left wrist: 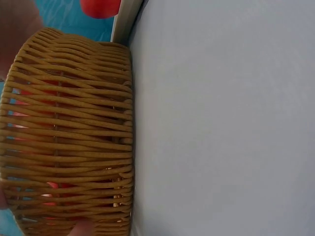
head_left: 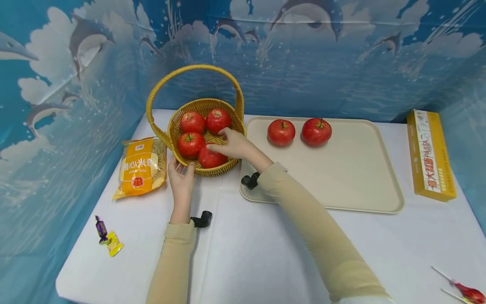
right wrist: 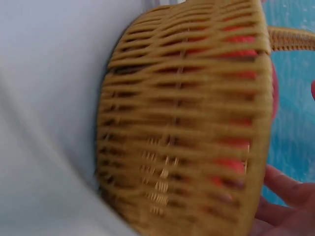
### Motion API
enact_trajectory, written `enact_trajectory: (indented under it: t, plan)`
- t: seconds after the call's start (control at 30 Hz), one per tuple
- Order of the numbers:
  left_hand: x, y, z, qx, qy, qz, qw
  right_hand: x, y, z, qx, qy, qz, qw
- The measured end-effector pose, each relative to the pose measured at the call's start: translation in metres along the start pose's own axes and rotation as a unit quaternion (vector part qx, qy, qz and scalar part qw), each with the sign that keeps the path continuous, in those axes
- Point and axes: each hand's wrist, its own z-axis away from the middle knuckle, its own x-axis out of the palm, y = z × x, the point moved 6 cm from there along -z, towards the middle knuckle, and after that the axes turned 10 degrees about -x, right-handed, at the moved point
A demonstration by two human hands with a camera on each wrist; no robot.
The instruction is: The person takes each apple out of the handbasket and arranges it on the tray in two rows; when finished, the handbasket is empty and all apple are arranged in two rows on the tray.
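Note:
In the head view a woven basket point(head_left: 218, 171) with a tall handle point(head_left: 197, 66) stands at the back left, several red apples point(head_left: 191, 145) inside. My left hand point(head_left: 181, 183) holds its front-left rim; in the left wrist view a fingertip point(left wrist: 81, 228) lies against the weave. My right hand point(head_left: 239, 145) reaches over the basket's right rim, fingers spread, thumb by the top of the front apple point(head_left: 210, 159). Whether the thumb touches it is unclear. Two more apples, one left point(head_left: 281, 132) and one right point(head_left: 317, 131), lie on the beige tray point(head_left: 353, 169).
Left of the basket lies an orange food packet point(head_left: 140, 166). Nearer the front are a purple candy point(head_left: 101, 228) and a yellow candy point(head_left: 114, 243). A yellow pasta box point(head_left: 430, 154) stands right of the tray. Lollipops point(head_left: 468, 291) lie at the front right corner.

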Motion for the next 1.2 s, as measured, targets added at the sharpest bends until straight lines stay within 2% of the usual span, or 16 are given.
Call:
enact_trajectory:
  t: [0.13, 0.23, 0.37, 0.47, 0.6, 0.77, 0.93, 1.1, 1.2]
  plan:
    - [0.000, 0.000, 0.001, 0.000, 0.002, -0.006, 1.0000, 0.015, -0.003, -0.009, 0.030, -0.063, 0.012, 0.997]
    - [0.001, 0.000, 0.001, 0.003, 0.002, -0.006, 1.0000, 0.021, -0.005, -0.013, 0.038, -0.092, 0.020, 0.995]
    - [0.002, 0.000, 0.002, 0.007, 0.002, -0.003, 1.0000, 0.027, -0.008, -0.017, 0.041, -0.115, 0.031, 0.992]
    - [0.002, 0.000, 0.002, 0.008, 0.004, -0.001, 1.0000, 0.031, -0.008, -0.017, 0.045, -0.117, 0.033, 0.992]
    - [0.001, 0.000, 0.003, 0.010, 0.009, 0.002, 0.9999, 0.032, -0.008, -0.017, 0.044, -0.097, 0.038, 0.994]
    - [0.001, 0.001, 0.004, 0.011, 0.009, 0.000, 0.9999, 0.029, -0.006, -0.016, 0.025, -0.047, 0.032, 0.998]
    - [0.001, 0.001, 0.003, 0.013, 0.008, 0.004, 0.9999, 0.021, -0.008, -0.010, -0.013, 0.011, -0.021, 1.000]
    - [0.001, -0.001, 0.003, 0.005, 0.005, 0.003, 1.0000, 0.008, -0.007, 0.002, -0.040, 0.068, -0.054, 0.995]
    - [0.001, -0.002, 0.003, -0.001, 0.007, 0.003, 1.0000, -0.008, -0.002, 0.017, -0.047, 0.087, -0.093, 0.991]
